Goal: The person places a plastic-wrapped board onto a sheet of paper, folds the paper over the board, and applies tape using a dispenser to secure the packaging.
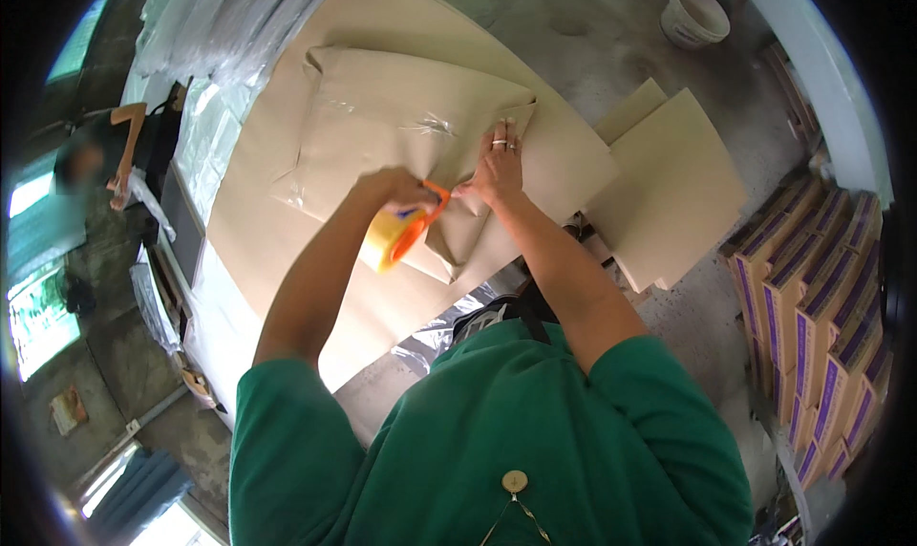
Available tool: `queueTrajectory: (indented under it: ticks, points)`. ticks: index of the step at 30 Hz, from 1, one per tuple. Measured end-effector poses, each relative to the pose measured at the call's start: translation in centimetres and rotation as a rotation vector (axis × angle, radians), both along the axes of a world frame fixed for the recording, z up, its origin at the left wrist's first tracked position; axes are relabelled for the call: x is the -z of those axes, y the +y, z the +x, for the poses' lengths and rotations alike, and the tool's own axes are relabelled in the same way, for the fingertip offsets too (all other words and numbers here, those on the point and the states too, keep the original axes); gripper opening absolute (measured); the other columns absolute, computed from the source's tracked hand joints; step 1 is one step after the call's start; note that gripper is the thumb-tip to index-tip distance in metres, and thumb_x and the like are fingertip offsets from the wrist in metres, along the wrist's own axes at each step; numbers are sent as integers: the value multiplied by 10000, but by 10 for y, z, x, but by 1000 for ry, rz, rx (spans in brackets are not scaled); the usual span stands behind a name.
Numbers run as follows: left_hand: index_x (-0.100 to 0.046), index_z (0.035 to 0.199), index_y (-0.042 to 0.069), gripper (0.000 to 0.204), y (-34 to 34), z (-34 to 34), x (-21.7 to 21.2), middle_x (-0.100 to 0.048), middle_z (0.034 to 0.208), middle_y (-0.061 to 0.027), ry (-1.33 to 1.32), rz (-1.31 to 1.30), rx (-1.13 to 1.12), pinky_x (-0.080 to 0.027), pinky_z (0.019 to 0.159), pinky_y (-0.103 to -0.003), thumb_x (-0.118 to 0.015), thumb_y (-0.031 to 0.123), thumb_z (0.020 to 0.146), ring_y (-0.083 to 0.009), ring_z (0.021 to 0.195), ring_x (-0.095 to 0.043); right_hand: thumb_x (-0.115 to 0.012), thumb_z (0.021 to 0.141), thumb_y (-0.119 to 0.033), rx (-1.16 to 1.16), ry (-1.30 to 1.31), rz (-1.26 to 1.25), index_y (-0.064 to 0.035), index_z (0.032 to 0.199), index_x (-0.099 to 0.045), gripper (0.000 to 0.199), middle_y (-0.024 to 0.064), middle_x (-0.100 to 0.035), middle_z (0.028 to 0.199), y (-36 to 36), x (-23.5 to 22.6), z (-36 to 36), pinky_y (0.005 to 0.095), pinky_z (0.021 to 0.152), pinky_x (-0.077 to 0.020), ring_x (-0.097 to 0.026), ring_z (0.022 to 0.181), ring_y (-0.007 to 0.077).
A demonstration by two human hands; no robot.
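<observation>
A flat parcel wrapped in brown paper (382,107) lies in front of me on larger sheets of brown paper (564,164). Clear tape glints on its middle and its left corner. My left hand (399,191) is closed on an orange tape dispenser (406,240) that carries a roll of yellowish tape, held over the parcel's near edge. Spread over the folded right end of the parcel, my right hand (497,169) presses the paper with its fingers extended. Its thumb is close to the dispenser's tip; whether it touches the tape I cannot tell.
Clear plastic sheeting (215,30) is heaped at the far left. More flat brown sheets (678,183) stand to the right. Beyond are a white bucket (694,17) on the floor and stacked cartons (812,307). Another person's arm (126,149) shows at the left.
</observation>
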State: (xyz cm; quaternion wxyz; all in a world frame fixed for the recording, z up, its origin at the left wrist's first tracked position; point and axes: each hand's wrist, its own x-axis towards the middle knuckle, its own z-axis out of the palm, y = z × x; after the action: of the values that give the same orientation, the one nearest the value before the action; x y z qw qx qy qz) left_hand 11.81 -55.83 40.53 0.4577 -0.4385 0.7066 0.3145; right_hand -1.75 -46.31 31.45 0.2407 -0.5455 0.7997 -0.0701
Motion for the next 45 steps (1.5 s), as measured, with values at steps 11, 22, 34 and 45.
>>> queueTrajectory:
  ticks: [11, 22, 34, 45]
  points:
    - [-524, 1223, 182, 575, -14, -35, -97, -598, 705, -29, 396, -128, -141, -442, 451, -256, -690, 310, 687, -110, 493, -525, -821, 416, -499, 43, -8, -37, 5, 1334, -209, 1213, 203, -218, 1375, 0, 3, 0, 460, 1052, -192, -107, 1323, 354]
    - [-640, 946, 112, 572, -87, -153, 1, -608, 905, -116, 90, -268, 86, -453, 746, -372, -640, 556, 585, -252, 838, -578, -832, 401, -485, 46, -137, -103, 23, 1333, -168, 1252, 193, -221, 1365, 9, 4, 5, 449, 1064, -193, -146, 1316, 353]
    - [-543, 1156, 162, 717, 1, -1, -1, -626, 942, -137, 73, -22, 16, -495, 681, -354, -686, 507, 544, -251, 817, -610, -839, 396, -467, -17, -49, -47, 25, 1344, -161, 1265, 200, -236, 1355, -2, 1, 8, 455, 1052, -211, -146, 1313, 362]
    - [-629, 1049, 202, 534, 121, 79, 22, -621, 1043, -31, -406, 3, 175, -464, 801, -357, -583, 524, 626, -228, 976, -591, -832, 416, -450, -32, -91, 5, -221, 1394, -187, 1194, 245, -170, 1387, -2, -7, -1, 494, 1045, -190, -97, 1321, 386]
